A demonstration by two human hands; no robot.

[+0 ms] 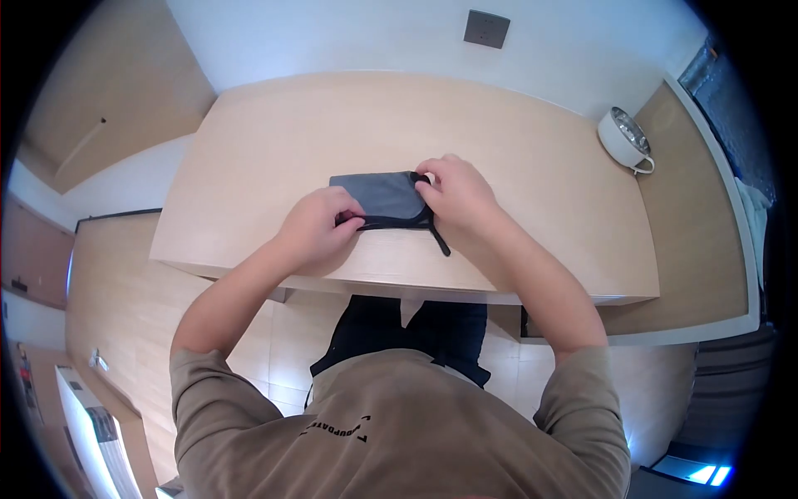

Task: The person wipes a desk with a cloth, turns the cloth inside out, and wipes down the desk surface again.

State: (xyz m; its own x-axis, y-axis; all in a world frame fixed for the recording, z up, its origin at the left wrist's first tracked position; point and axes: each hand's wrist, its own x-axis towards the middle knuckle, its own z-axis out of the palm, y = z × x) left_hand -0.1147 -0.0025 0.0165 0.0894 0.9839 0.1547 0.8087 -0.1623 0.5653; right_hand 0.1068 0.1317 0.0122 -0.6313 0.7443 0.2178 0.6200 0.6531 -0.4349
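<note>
Our L hand [318, 221] & R hand [462, 196] pinch grey cloth [381, 194], fingers near thumbs, opp. corners; we should keep it flat.

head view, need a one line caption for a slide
Left hand and right hand hold a black-edged grey fabric piece on a pale desk, white mug beyond.

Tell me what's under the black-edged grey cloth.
Light wooden tabletop shows around the black-edged grey cloth; the cloth covers the area directly beneath, so whether anything lies there can't be seen.
</note>
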